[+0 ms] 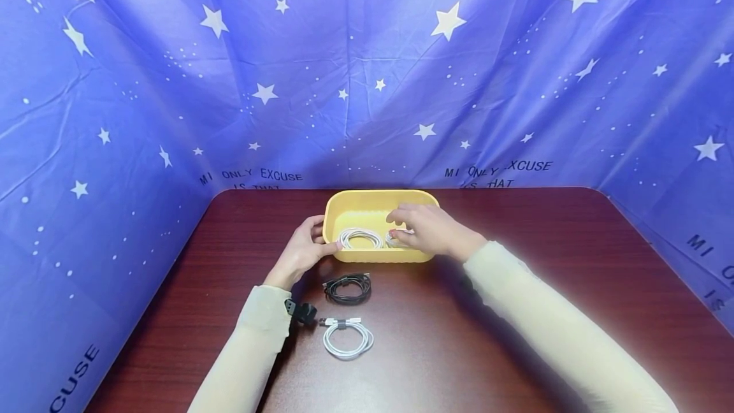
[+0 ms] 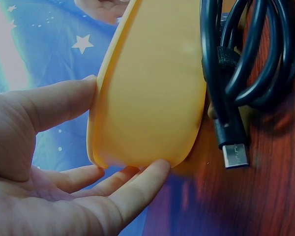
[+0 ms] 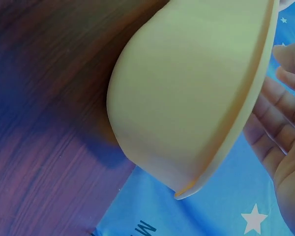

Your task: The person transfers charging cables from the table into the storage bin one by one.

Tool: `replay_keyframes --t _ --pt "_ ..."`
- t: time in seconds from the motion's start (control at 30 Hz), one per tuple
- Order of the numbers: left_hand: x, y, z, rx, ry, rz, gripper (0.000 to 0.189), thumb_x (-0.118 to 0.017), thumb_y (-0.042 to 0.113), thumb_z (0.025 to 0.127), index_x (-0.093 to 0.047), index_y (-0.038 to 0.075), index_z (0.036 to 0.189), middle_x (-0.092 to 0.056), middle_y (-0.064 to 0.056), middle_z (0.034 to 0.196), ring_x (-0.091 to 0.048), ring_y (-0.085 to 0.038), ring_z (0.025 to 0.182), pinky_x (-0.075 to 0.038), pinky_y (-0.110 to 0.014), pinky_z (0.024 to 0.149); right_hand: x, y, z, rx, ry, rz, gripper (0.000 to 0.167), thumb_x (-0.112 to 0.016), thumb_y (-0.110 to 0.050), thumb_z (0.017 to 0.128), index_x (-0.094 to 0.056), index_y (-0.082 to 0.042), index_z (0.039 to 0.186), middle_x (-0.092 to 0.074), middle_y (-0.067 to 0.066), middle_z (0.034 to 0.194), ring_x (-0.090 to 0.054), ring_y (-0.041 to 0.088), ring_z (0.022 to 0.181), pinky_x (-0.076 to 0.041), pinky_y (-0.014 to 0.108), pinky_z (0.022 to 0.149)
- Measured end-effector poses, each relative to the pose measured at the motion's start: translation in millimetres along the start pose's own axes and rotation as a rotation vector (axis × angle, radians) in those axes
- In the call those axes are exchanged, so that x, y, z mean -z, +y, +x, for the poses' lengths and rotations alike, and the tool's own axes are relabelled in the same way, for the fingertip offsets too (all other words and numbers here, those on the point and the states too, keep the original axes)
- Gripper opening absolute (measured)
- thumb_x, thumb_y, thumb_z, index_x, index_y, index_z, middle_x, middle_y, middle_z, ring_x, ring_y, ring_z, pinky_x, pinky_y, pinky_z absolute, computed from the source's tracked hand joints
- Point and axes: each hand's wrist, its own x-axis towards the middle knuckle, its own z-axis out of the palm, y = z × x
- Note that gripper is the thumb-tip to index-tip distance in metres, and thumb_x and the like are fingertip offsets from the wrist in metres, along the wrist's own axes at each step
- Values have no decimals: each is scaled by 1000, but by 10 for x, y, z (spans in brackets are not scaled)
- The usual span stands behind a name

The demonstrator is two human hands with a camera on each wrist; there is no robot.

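Note:
A yellow basket (image 1: 381, 255) stands near the far edge of the table. My left hand (image 1: 302, 248) holds its left end, the thumb at the near corner of the rim and the fingers against the outer wall. Inside lies a coiled white cable (image 1: 361, 239); to its right is a second white cable (image 1: 392, 240), partly hidden. My right hand (image 1: 430, 228) reaches over the right end of the basket above that cable, fingers spread and loosely bent. A small red spot by its thumb is too small to identify. In the right wrist view the fingers (image 3: 280, 118) pass behind the rim.
On the table (image 1: 516, 336) in front of the basket lies a coiled black cable (image 1: 348, 289). Nearer me is a coiled white cable (image 1: 348, 340) with a dark tie. A blue star-patterned curtain (image 1: 344, 81) hangs behind and at both sides.

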Motion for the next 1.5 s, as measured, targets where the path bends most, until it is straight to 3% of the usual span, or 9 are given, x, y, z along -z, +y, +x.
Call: replay_keyframes --t 0.33,0.7,1.13,1.5 --pt "4 -8 0 2 3 -5 74 -74 -6 76 -37 -3 139 -54 -25 128 -56 -36 115 -52 -38 89 -27 -61 -48 -8 21 22 23 -67 -22 88 -69 -10 107 -65 2 97 -61 16 82 -51 35 72" --pt "2 -3 11 -4 -3 -8 75 -73 -7 76 -36 -3 140 -53 -26 128 -56 -37 115 -52 -37 89 -23 -152 -40 20 46 -14 22 -64 -27 88 -68 -14 106 -62 -3 90 -58 10 76 -50 31 68" --pt "11 -10 0 1 2 -5 74 -74 -5 76 -37 -3 140 -54 -25 129 -56 -36 115 -52 -38 90 11 -291 40 44 27 0 26 -66 -24 87 -67 -12 109 -64 0 94 -62 13 78 -50 31 66" --pt "5 -19 12 -8 -6 -5 73 -73 -5 77 -36 -3 140 -53 -26 129 -56 -38 115 -53 -37 88 -18 -405 94 62 12 -22 23 -63 -27 90 -66 -17 111 -63 -2 95 -54 10 74 -49 31 68"
